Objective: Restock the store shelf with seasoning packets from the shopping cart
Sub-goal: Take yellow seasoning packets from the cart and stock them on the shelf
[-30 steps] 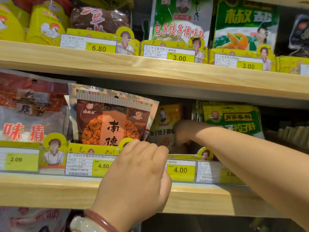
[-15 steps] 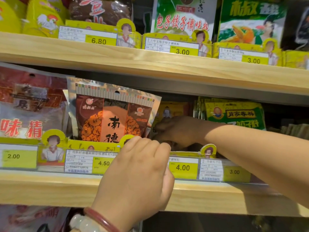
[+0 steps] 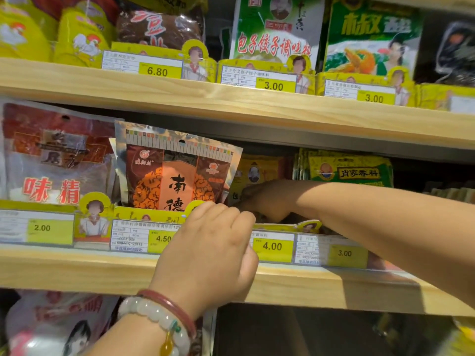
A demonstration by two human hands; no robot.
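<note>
While left grip curls over tag "4.50", right grip state unclear.

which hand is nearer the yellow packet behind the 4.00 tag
Right. The right hand reaches into the shelf against the yellow packet; the left hand rests on the price rail in front, lower.

the right hand, a second ago reaching deep beside the yellow packets, now sits drawn back toward the shelf front, fingers curled low behind the price rail. more of the yellow packets' upper face shows.
</note>
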